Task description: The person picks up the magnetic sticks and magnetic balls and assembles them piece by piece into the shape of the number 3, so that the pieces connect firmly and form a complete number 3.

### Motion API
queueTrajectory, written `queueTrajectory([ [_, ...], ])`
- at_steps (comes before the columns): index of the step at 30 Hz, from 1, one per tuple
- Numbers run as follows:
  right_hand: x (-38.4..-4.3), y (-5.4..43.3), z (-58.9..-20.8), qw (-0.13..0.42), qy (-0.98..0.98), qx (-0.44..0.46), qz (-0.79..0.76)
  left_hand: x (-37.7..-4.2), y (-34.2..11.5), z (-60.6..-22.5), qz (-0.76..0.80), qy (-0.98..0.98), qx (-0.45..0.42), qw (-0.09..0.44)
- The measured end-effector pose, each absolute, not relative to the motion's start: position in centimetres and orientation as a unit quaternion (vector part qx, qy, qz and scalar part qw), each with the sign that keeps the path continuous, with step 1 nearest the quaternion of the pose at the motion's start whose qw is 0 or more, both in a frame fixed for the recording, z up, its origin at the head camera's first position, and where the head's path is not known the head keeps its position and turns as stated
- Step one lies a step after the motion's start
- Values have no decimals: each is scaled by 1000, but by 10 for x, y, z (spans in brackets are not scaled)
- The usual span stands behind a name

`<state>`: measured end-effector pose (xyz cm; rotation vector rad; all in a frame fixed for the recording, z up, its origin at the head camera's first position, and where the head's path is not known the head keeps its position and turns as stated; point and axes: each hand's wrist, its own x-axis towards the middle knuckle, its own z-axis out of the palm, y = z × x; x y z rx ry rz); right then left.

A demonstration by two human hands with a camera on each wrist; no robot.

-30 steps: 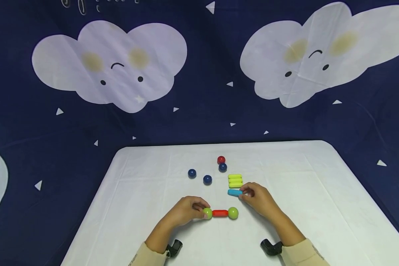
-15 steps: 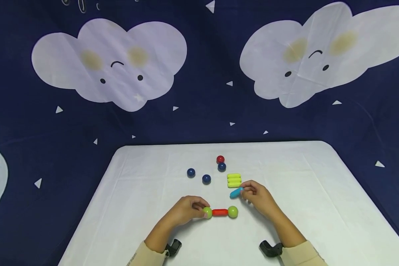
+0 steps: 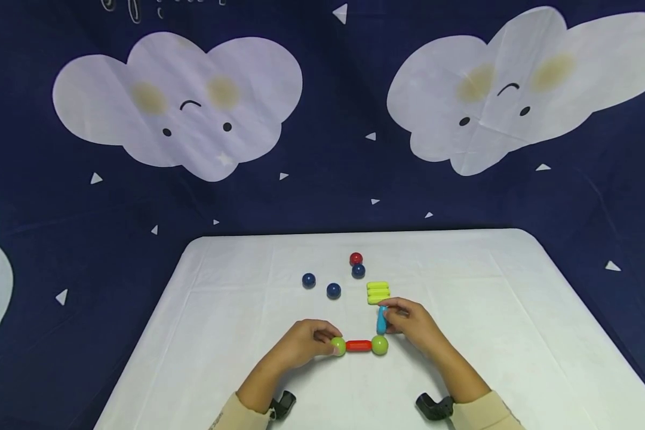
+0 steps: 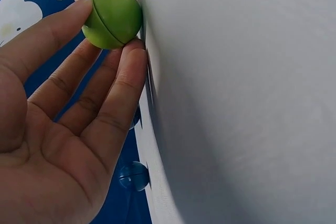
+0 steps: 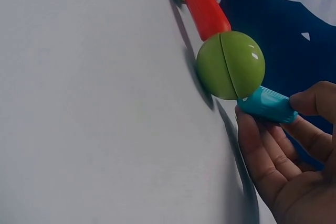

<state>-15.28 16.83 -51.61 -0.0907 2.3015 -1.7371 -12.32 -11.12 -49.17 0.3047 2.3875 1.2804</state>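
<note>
Two green balls are joined by a red rod (image 3: pixel 358 346) lying crosswise on the white table. My left hand (image 3: pixel 305 344) pinches the left green ball (image 4: pixel 113 19) between thumb and fingertips. With thumb and fingers my right hand (image 3: pixel 415 322) holds a light-blue rod (image 5: pixel 268 104), which points toward me above the right green ball (image 3: pixel 379 345). The near end of the blue rod is at that ball; whether it touches or sits in it I cannot tell. Just beyond the right fingertips lie several yellow-green rods (image 3: pixel 378 292), side by side.
Farther back on the white table (image 3: pixel 236 280) are a red ball (image 3: pixel 356 259) and a dark-blue ball (image 3: pixel 358 271) close together. Two more dark-blue balls, one left (image 3: pixel 309 280) and one nearer (image 3: pixel 333 291), lie apart. A navy cloth with clouds hangs behind.
My right hand has turned the light-blue rod from lying crosswise to pointing toward me and brought it to the right green ball. The left hand keeps its pinch on the left ball.
</note>
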Motion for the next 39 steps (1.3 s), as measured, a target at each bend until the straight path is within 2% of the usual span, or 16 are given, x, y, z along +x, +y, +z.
queueTrajectory([
  [11, -148, 166, -520, 128, 793, -42, -594, -121, -109, -492, 456, 859, 107, 208],
  [27, -142, 160, -515, 121, 825, -7, -552, -119, -107, -490, 459, 856, 113, 209],
  [32, -134, 158, -514, 113, 842, -1, -527, -119, -107, -489, 457, 857, 115, 211],
  [39, -117, 160, -511, 131, 855, -12, -501, -118, -106, -489, 455, 856, 125, 214],
])
